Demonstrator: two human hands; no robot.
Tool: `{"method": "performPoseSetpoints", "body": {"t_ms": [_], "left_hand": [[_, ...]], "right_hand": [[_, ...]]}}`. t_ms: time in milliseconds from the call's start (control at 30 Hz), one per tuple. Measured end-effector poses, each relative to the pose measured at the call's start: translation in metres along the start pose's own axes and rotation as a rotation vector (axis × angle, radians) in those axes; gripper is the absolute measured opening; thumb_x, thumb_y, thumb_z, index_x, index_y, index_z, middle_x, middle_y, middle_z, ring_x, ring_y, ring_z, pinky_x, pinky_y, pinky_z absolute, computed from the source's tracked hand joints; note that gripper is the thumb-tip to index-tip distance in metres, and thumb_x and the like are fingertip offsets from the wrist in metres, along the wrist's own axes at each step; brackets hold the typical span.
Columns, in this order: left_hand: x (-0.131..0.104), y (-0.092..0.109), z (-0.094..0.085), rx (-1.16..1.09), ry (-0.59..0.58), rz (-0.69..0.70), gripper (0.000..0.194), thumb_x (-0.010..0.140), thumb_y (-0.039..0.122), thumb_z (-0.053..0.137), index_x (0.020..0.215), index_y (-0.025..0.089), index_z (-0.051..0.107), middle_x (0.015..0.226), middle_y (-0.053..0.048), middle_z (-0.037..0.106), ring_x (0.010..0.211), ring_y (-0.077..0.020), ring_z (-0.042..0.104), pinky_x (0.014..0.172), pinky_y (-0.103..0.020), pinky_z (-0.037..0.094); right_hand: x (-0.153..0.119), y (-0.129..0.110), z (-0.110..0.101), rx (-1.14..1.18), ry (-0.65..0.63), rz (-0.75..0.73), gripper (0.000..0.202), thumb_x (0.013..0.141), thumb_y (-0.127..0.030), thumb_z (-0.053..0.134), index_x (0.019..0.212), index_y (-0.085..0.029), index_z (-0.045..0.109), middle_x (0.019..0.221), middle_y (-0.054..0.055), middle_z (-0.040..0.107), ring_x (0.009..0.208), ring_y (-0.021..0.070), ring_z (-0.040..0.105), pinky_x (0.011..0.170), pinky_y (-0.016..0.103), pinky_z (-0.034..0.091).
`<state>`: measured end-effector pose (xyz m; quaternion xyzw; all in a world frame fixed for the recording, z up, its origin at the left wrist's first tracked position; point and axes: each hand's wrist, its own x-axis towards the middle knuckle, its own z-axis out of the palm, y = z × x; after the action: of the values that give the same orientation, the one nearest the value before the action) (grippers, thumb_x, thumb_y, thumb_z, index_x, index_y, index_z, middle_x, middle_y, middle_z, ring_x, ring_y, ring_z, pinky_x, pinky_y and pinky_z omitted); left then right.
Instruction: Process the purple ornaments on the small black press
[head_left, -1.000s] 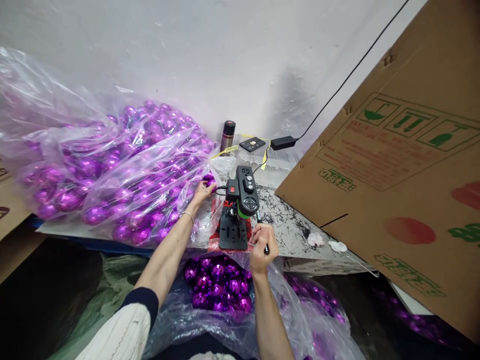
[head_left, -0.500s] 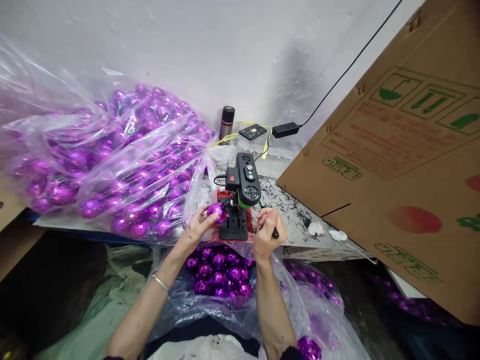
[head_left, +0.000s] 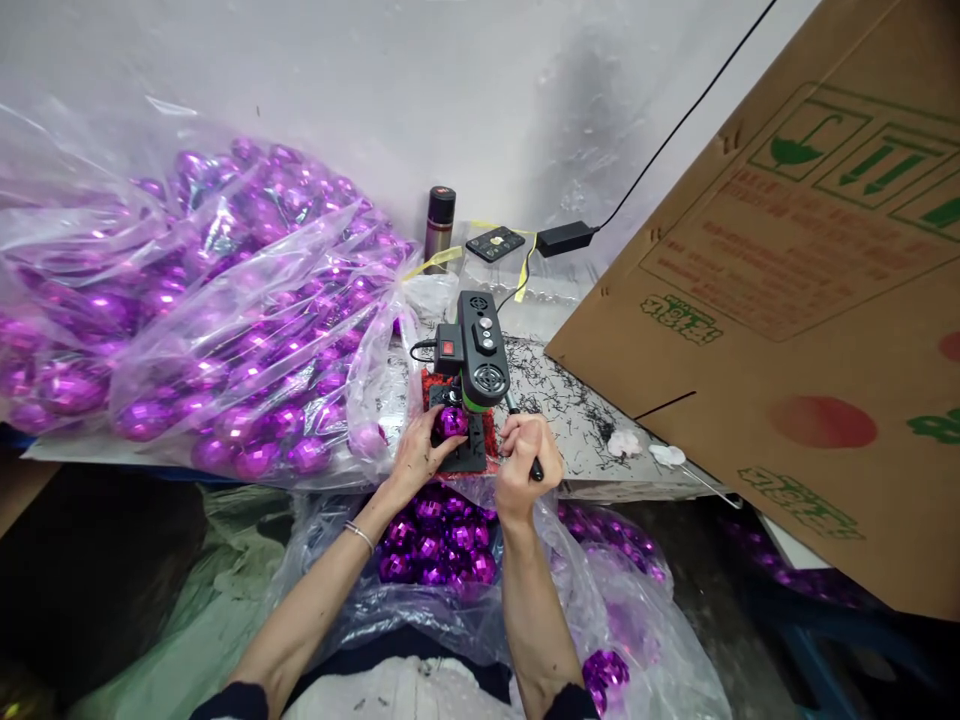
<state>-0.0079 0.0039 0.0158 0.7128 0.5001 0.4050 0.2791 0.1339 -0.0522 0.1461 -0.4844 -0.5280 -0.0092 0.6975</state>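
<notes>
Between the fingers of my left hand is a shiny purple mirror-faceted ball. The ball sits over the black base plate of a small bench drill press, just below its head. My right hand is wrapped in a fist round the press's black-tipped lever, at the right of the machine. Whether the drill tip touches the ball is hidden by the head. Under the base lies a red mat.
A big clear bag of purple balls fills the left of the table. More balls lie in plastic at my lap. A cardboard box leans in from the right. Behind stand a flask and a power adapter. Black shavings litter the tabletop.
My left hand has moved the ball rightward, from beside the press to under its head. My right hand stays on the lever. The whole view has shifted slightly.
</notes>
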Motion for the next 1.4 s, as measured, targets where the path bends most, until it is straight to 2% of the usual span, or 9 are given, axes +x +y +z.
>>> {"method": "performPoseSetpoints", "body": {"t_ms": [167, 367, 500, 600, 700, 833, 1067, 1400], "left_hand": [[0.000, 0.001, 0.011, 0.050, -0.016, 0.135, 0.061, 0.095, 0.044, 0.085, 0.147, 0.020, 0.063, 0.140, -0.017, 0.076, 0.131, -0.0362, 0.074, 0.113, -0.054, 0.059], [-0.003, -0.005, 0.019, 0.021, -0.010, 0.105, 0.062, 0.093, 0.045, 0.086, 0.147, 0.024, 0.063, 0.142, -0.015, 0.074, 0.135, -0.0360, 0.071, 0.118, -0.055, 0.056], [-0.004, -0.008, 0.019, 0.004, -0.016, 0.113, 0.064, 0.092, 0.047, 0.087, 0.147, 0.024, 0.064, 0.141, -0.015, 0.075, 0.135, -0.0369, 0.071, 0.117, -0.056, 0.056], [-0.005, -0.009, 0.020, -0.003, -0.003, 0.115, 0.063, 0.093, 0.048, 0.086, 0.147, 0.024, 0.064, 0.141, -0.015, 0.075, 0.135, -0.0369, 0.071, 0.117, -0.055, 0.056], [-0.006, -0.009, 0.021, -0.010, 0.002, 0.108, 0.063, 0.093, 0.049, 0.086, 0.147, 0.024, 0.065, 0.143, -0.015, 0.075, 0.136, -0.0366, 0.071, 0.117, -0.055, 0.056], [-0.007, -0.009, 0.021, -0.027, -0.002, 0.115, 0.064, 0.094, 0.050, 0.086, 0.147, 0.023, 0.064, 0.142, -0.015, 0.075, 0.136, -0.0367, 0.071, 0.118, -0.056, 0.056], [-0.008, -0.008, 0.021, -0.017, -0.005, 0.102, 0.064, 0.093, 0.049, 0.087, 0.147, 0.024, 0.064, 0.143, -0.015, 0.075, 0.137, -0.0370, 0.071, 0.118, -0.056, 0.056], [-0.006, -0.010, 0.021, -0.030, 0.031, 0.179, 0.062, 0.093, 0.044, 0.088, 0.147, 0.022, 0.064, 0.141, -0.015, 0.076, 0.133, -0.0353, 0.073, 0.115, -0.053, 0.059]], "right_hand": [[-0.001, 0.000, 0.000, 0.010, 0.001, -0.023, 0.046, 0.114, -0.033, 0.048, 0.069, -0.025, 0.053, 0.063, -0.003, 0.056, 0.063, 0.0144, 0.061, 0.061, 0.031, 0.047], [-0.004, 0.001, -0.002, -0.009, -0.006, -0.022, 0.044, 0.113, -0.032, 0.048, 0.069, -0.025, 0.053, 0.063, -0.002, 0.055, 0.064, 0.0156, 0.062, 0.061, 0.032, 0.048], [-0.020, 0.016, -0.004, -0.012, -0.003, -0.025, 0.041, 0.112, -0.031, 0.048, 0.071, -0.025, 0.054, 0.066, -0.002, 0.057, 0.064, 0.0158, 0.061, 0.060, 0.032, 0.048], [-0.035, 0.033, -0.002, -0.006, -0.002, -0.082, 0.042, 0.112, -0.032, 0.044, 0.071, -0.026, 0.053, 0.068, -0.001, 0.059, 0.060, 0.0148, 0.058, 0.057, 0.032, 0.047], [-0.045, 0.046, 0.000, 0.019, 0.022, -0.149, 0.042, 0.112, -0.032, 0.042, 0.072, -0.026, 0.052, 0.068, -0.002, 0.059, 0.058, 0.0143, 0.057, 0.065, 0.035, 0.053], [-0.049, 0.051, 0.002, 0.050, 0.034, -0.147, 0.041, 0.113, -0.031, 0.042, 0.073, -0.026, 0.054, 0.069, -0.003, 0.060, 0.060, 0.0144, 0.059, 0.077, 0.039, 0.057], [-0.052, 0.056, 0.003, 0.100, 0.042, -0.152, 0.042, 0.114, -0.033, 0.041, 0.074, -0.025, 0.053, 0.070, -0.003, 0.058, 0.059, 0.0140, 0.057, 0.072, 0.037, 0.054], [-0.057, 0.064, 0.006, 0.162, 0.015, -0.177, 0.036, 0.114, -0.031, 0.041, 0.079, -0.025, 0.049, 0.077, -0.003, 0.053, 0.064, 0.0137, 0.056, 0.064, 0.035, 0.052]]}}
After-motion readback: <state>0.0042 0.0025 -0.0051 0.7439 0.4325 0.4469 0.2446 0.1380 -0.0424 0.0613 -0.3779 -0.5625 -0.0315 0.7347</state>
